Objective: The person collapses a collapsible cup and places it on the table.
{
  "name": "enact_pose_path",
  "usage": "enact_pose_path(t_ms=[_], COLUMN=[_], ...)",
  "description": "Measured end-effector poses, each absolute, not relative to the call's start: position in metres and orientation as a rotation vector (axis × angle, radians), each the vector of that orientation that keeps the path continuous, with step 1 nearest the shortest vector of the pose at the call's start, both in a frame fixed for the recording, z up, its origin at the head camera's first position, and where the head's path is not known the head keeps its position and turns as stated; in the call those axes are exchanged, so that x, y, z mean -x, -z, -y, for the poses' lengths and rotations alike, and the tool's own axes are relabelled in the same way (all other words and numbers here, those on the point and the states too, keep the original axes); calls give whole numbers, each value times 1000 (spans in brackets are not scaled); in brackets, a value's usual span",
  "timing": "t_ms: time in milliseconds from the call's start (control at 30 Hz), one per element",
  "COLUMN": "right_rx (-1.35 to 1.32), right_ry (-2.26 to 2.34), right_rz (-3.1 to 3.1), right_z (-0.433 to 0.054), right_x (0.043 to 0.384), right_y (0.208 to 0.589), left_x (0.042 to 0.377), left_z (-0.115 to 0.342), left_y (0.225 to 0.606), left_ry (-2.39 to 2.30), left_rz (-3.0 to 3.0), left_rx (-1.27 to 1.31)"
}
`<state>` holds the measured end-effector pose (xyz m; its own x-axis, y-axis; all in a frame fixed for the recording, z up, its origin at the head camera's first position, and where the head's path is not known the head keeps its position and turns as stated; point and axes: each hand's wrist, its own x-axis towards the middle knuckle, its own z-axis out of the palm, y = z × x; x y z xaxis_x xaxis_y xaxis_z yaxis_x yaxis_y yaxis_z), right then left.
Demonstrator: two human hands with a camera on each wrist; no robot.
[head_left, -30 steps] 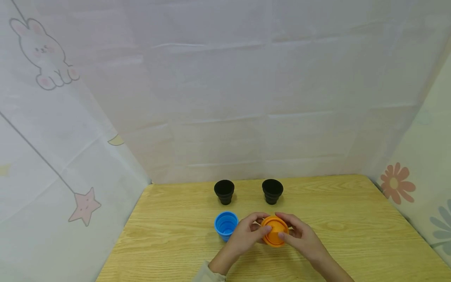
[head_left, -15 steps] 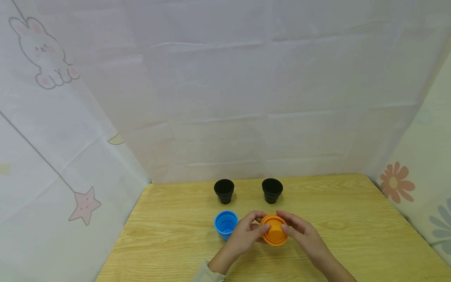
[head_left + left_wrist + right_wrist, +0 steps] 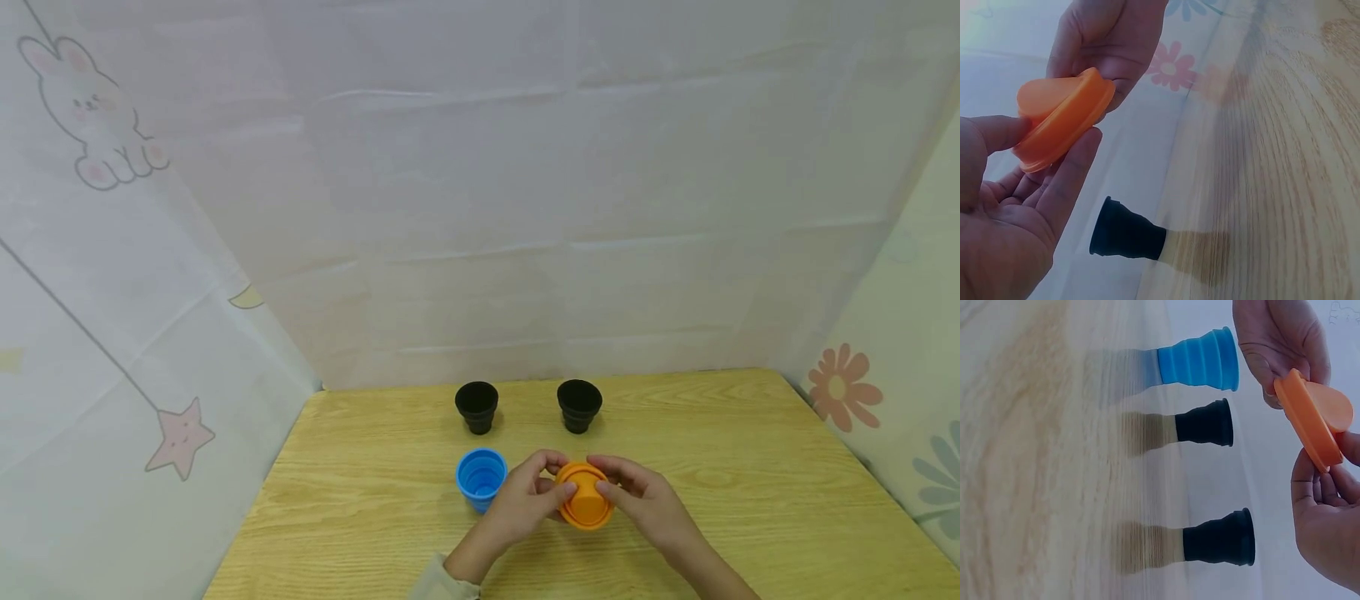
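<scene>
An orange collapsible cup (image 3: pixel 587 506), mostly folded flat, is held up above the table between both hands. Its round base faces the person, standing out from the folded rings. The left hand (image 3: pixel 525 502) grips its left side, thumb against the base, fingers behind the rim. On the other side the right hand (image 3: pixel 651 505) pinches it the same way. The left wrist view shows the folded cup (image 3: pixel 1063 122) edge-on and tilted, with the left thumb pressing by the base. In the right wrist view the cup's wide rim (image 3: pixel 1304 425) faces away from the person.
A blue collapsible cup (image 3: pixel 482 477) stands extended on the wooden table (image 3: pixel 360 500), just left of the left hand. Two black collapsible cups, one at the back left (image 3: pixel 477 407) and one at the back right (image 3: pixel 580 406), stand upright near the cloth backdrop (image 3: pixel 465 208).
The orange cup has tilted slightly in the hands, its base now showing more fully. The right thumb has shifted a little up along the base. The other cups have stayed put.
</scene>
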<state>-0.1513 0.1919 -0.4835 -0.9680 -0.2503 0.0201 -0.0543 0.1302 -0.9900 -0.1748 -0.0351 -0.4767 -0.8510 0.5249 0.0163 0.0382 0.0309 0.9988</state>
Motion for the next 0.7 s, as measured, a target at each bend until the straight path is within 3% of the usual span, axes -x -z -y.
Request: enact_pose_path(t_ms=[700], right_rx=[233], right_ry=[1910], right_rz=[-2485], right_z=[-179], right_x=[151], right_y=[484], left_x=[177], left_z=[26], left_y=[479], left_ry=[-1771], left_rz=[-2273], left_rx=[-582])
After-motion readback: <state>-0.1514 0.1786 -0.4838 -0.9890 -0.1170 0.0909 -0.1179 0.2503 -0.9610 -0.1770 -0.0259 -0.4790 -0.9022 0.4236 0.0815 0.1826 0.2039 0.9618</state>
